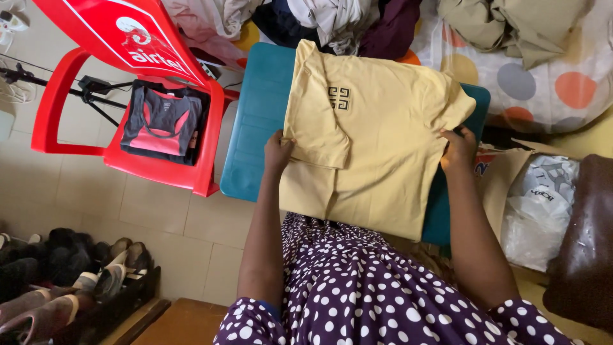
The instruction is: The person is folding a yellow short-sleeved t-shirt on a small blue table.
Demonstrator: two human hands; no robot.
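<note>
A pale yellow T-shirt point(383, 140) with a small black emblem lies partly folded on a teal plastic table point(255, 115). My left hand point(278, 152) grips the shirt's left edge, where a sleeve is folded inward. On the shirt's right edge, my right hand point(458, 150) pinches the fabric. The shirt's lower end hangs over the table's near edge, above my lap in a purple dress with white dots point(370, 294).
A red plastic chair point(128, 160) at the left holds a folded black and pink garment point(165, 121). A heap of clothes point(332, 19) lies behind the table, more on a spotted sheet point(549, 83). Shoes on a rack point(70, 281) sit bottom left; bags point(543, 204) at the right.
</note>
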